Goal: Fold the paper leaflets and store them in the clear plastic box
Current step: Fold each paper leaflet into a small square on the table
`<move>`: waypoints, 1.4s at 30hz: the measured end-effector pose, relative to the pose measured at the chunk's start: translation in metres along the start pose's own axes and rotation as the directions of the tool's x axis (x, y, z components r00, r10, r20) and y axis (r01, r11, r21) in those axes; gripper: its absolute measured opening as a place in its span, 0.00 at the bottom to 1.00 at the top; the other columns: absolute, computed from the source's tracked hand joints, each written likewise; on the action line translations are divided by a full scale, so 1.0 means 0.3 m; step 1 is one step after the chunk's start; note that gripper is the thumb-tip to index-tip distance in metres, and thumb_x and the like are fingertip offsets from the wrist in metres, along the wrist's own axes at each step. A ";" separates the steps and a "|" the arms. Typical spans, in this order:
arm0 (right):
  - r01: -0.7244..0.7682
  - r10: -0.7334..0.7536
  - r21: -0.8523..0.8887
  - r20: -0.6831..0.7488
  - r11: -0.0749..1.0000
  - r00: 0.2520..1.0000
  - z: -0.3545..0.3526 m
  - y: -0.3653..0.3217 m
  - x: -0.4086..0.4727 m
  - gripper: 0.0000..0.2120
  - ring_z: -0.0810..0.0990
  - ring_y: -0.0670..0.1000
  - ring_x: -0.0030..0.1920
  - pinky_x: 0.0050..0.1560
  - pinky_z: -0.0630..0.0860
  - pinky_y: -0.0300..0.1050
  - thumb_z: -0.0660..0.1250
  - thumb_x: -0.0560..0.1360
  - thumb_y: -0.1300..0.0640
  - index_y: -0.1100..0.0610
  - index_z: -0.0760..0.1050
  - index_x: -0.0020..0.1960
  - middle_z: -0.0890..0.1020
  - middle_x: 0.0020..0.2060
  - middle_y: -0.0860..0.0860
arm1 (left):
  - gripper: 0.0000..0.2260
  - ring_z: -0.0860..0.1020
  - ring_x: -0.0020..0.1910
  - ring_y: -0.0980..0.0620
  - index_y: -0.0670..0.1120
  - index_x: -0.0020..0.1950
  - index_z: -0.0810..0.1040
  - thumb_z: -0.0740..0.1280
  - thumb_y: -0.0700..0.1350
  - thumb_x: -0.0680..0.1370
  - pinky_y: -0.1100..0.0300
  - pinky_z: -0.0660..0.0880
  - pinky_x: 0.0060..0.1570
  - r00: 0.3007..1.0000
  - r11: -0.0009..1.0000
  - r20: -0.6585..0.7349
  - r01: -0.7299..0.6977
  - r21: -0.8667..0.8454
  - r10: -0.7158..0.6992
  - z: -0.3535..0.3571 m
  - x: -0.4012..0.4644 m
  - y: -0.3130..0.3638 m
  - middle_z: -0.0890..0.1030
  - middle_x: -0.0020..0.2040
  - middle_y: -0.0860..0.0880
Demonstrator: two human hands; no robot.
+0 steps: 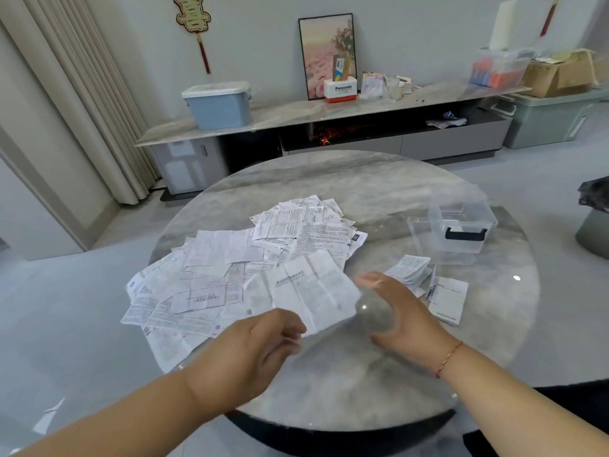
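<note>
Paper fills the left half of my round marble desk: a loose heap of unfolded leaflets spread from the near left edge toward the middle, some hanging slightly over the rim. My left hand pinches the near corner of one creased leaflet, with the fingers curled round that corner; the sheet is lifted a little and tilted above the heap. The picture is blurred here, so I cannot tell exactly how the thumb lies.

My right hand hovers just right of that sheet, palm turned inward, its fingers straight and relaxed, grasping nothing. I cannot tell whether the fingertips touch the sheet's right edge. A thin red cord bracelet circles that wrist.

Beyond my right hand lies a small stack of folded leaflets, and just beside it, nearer the desk's right edge, another folded sheet lies flat. The clear plastic box stands farther back on the right side of the desk, open, with a black handle on its near wall. Its clear lid lies against its left side. I see no paper inside it.

Behind the desk a long low cabinet runs along the wall, carrying a blue bin and a framed picture.
</note>
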State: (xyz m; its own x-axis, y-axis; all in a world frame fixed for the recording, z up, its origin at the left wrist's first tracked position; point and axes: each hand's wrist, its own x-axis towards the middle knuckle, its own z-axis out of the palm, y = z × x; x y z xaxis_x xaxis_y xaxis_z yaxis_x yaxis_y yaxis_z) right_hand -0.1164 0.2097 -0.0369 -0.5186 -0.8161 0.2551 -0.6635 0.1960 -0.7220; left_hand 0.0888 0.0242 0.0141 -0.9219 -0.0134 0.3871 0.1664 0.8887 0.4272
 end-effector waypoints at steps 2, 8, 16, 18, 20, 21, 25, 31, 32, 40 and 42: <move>-0.012 0.009 0.055 0.050 0.998 0.999 -0.014 -0.023 -0.014 0.31 0.66 0.27 0.60 0.59 0.60 0.21 0.77 0.60 0.64 0.38 0.71 0.54 0.71 0.59 0.32 | 0.10 0.76 0.48 0.69 0.60 0.54 0.69 0.65 0.49 0.76 0.73 0.73 0.48 0.998 0.991 -0.004 0.061 -0.122 -0.062 -0.034 -0.015 0.055 0.75 0.49 0.69; -0.334 0.294 0.162 0.229 0.929 0.928 -0.011 -0.050 -0.048 0.06 0.78 0.32 0.34 0.37 0.71 0.28 0.71 0.72 0.59 0.51 0.79 0.38 0.81 0.31 0.35 | 0.18 0.76 0.53 0.62 0.59 0.58 0.69 0.71 0.43 0.74 0.64 0.72 0.58 0.907 0.912 -0.102 0.403 -0.082 -0.410 -0.052 0.010 0.027 0.76 0.51 0.62; -0.578 0.593 -0.156 0.072 0.801 0.802 0.086 -0.011 -0.064 0.13 0.78 0.48 0.46 0.43 0.71 0.39 0.73 0.67 0.53 0.53 0.74 0.49 0.80 0.46 0.47 | 0.28 0.79 0.49 0.52 0.46 0.58 0.75 0.58 0.62 0.65 0.61 0.79 0.44 0.992 0.900 0.024 0.104 0.424 -0.126 0.256 -0.083 0.109 0.79 0.52 0.50; -0.669 0.670 -0.039 0.002 0.742 0.743 0.113 0.000 -0.082 0.15 0.80 0.51 0.46 0.42 0.73 0.40 0.73 0.65 0.55 0.56 0.76 0.50 0.82 0.45 0.51 | 0.36 0.80 0.47 0.52 0.45 0.58 0.74 0.58 0.68 0.59 0.62 0.79 0.40 0.981 0.875 0.114 0.086 0.476 -0.158 0.348 -0.092 0.133 0.80 0.51 0.50; -0.726 0.738 0.164 -0.020 0.668 0.675 0.130 -0.018 -0.110 0.15 0.81 0.54 0.43 0.42 0.76 0.42 0.73 0.62 0.57 0.58 0.76 0.48 0.83 0.42 0.53 | 0.37 0.80 0.43 0.51 0.45 0.55 0.77 0.66 0.67 0.53 0.61 0.78 0.36 0.976 0.882 0.127 0.102 0.460 -0.179 0.402 -0.087 0.139 0.81 0.48 0.50; -0.735 0.764 0.263 -0.017 0.625 0.644 0.132 -0.031 -0.124 0.21 0.82 0.55 0.42 0.43 0.78 0.46 0.74 0.60 0.56 0.60 0.75 0.50 0.83 0.41 0.54 | 0.34 0.80 0.41 0.50 0.46 0.51 0.79 0.70 0.63 0.51 0.61 0.77 0.34 0.981 0.893 0.104 0.105 0.437 -0.166 0.419 -0.085 0.139 0.81 0.45 0.50; -0.607 0.605 0.110 -0.325 0.787 0.727 0.015 -0.083 -0.135 0.23 0.77 0.53 0.43 0.42 0.70 0.44 0.71 0.68 0.48 0.53 0.65 0.57 0.75 0.42 0.48 | 0.09 0.81 0.38 0.50 0.48 0.35 0.80 0.66 0.50 0.60 0.63 0.77 0.35 0.999 0.942 -0.039 0.049 0.333 -0.038 0.451 -0.110 0.127 0.81 0.40 0.52; -0.285 0.285 0.253 0.038 0.925 0.958 -0.109 -0.075 -0.092 0.20 0.79 0.46 0.48 0.53 0.74 0.45 0.68 0.66 0.35 0.50 0.79 0.44 0.83 0.42 0.47 | 0.05 0.75 0.36 0.59 0.53 0.46 0.73 0.61 0.46 0.72 0.66 0.73 0.36 0.959 0.965 -0.112 0.254 -0.064 -0.260 0.363 -0.169 0.090 0.77 0.38 0.57; -0.296 0.272 0.328 0.118 0.897 0.955 -0.106 -0.066 -0.086 0.29 0.80 0.46 0.51 0.58 0.73 0.45 0.64 0.62 0.27 0.51 0.80 0.46 0.84 0.45 0.47 | 0.04 0.74 0.37 0.60 0.54 0.47 0.71 0.59 0.49 0.74 0.66 0.72 0.38 0.911 0.910 -0.121 0.368 -0.189 -0.394 0.348 -0.171 0.094 0.77 0.37 0.57; -0.533 0.454 0.497 0.281 0.685 0.846 0.003 -0.017 -0.078 0.29 0.83 0.50 0.44 0.45 0.78 0.43 0.75 0.67 0.50 0.58 0.69 0.64 0.85 0.45 0.54 | 0.07 0.72 0.33 0.53 0.47 0.41 0.69 0.59 0.41 0.79 0.57 0.70 0.35 0.426 0.481 -0.225 0.744 -0.464 -0.876 0.321 -0.062 0.107 0.75 0.35 0.50; -0.554 0.526 0.229 0.176 0.800 0.832 0.039 -0.017 -0.080 0.27 0.81 0.47 0.38 0.40 0.76 0.43 0.75 0.67 0.59 0.55 0.69 0.62 0.83 0.39 0.50 | 0.04 0.75 0.41 0.54 0.48 0.48 0.71 0.63 0.39 0.77 0.57 0.74 0.43 0.418 0.455 -0.185 0.778 -0.434 -0.889 0.308 -0.050 0.104 0.77 0.44 0.51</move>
State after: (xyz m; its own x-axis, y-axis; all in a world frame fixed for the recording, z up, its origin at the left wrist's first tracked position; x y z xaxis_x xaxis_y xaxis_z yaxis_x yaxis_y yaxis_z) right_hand -0.0944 0.2219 -0.0468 -0.6857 -0.6716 -0.2806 -0.1198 0.4844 -0.8666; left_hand 0.0754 0.0945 -0.0540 -0.4683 -0.8810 -0.0669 -0.4894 0.1956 0.8498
